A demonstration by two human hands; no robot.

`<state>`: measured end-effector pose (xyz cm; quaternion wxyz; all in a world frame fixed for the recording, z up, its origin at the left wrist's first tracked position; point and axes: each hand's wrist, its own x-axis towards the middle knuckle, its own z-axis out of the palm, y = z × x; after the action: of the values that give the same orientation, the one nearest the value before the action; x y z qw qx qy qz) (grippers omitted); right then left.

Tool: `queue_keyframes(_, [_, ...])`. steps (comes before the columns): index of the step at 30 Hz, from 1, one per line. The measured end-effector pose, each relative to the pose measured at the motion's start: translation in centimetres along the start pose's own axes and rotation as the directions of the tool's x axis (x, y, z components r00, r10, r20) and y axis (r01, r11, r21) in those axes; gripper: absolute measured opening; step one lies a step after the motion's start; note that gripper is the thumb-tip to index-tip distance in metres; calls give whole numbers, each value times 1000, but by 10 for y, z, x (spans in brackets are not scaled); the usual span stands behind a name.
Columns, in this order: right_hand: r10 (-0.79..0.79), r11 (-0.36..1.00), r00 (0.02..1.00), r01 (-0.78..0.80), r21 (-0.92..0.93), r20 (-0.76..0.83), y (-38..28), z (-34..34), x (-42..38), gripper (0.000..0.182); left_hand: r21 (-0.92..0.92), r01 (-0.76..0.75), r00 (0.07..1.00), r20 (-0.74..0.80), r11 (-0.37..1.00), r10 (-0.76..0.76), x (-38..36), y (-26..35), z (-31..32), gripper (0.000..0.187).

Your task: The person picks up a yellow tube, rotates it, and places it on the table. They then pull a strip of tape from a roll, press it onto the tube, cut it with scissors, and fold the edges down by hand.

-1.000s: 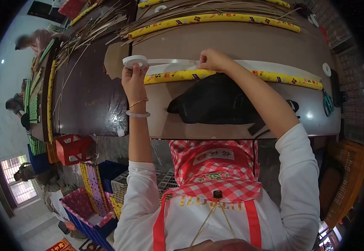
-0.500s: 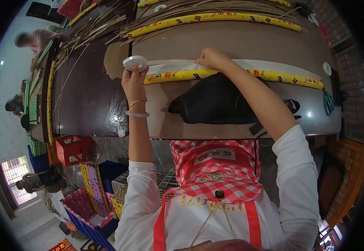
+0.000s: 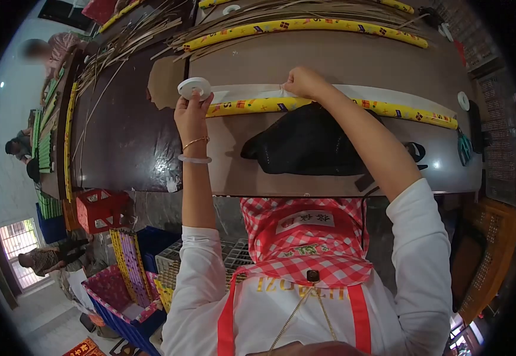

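Note:
My left hand (image 3: 191, 123) grips a white tape roll (image 3: 188, 88), held up at the left end of a yellow patterned paper roll (image 3: 249, 107). Behind that roll shows a pale strip of paper (image 3: 382, 97) along its length. My right hand (image 3: 307, 83) is closed, fingertips pressed together at the pale strip near the middle; what they pinch, if anything, is hidden. A black, soft-looking item (image 3: 299, 145) lies on the table under my right forearm. Teal-handled scissors (image 3: 464, 148) rest by the roll's right end.
Another yellow roll (image 3: 305, 25) lies farther back among thin brown strips (image 3: 133, 44). A brown cardboard piece (image 3: 164, 83) is left of my left hand. White tape rolls (image 3: 463, 101) sit at the right edge. A red crate (image 3: 102, 210) stands below left; other people are at far left.
Both hands keep almost the same place and grip. The view has shifted slightly, and the tape roll appears a few pixels farther right. At far left, a standing person has moved slightly.

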<state>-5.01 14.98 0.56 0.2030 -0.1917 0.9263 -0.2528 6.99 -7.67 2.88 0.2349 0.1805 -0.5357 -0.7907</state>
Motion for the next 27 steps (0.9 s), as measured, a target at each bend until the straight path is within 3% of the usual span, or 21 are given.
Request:
queue_keyframes(14, [0, 1000, 1000, 0, 6, -20, 1, 4, 0, 29, -10, 26, 1000, -5, 1000, -26, 3, 2, -4, 20])
queue_keyframes(16, [86, 996, 994, -87, 13, 70, -4, -1, -1, 36, -10, 27, 1000, 2, 1000, -27, 4, 1, -5, 20])
queue_keyframes(20, [115, 992, 989, -118, 35, 90, -7, -3, -2, 37, -14, 42, 999, 9, 999, -42, 8, 0, -7, 22])
queue_keyframes(27, [49, 999, 998, -50, 21, 49, -5, 0, -1, 38, 45, 35, 999, 40, 998, -37, 17, 6, -2, 23])
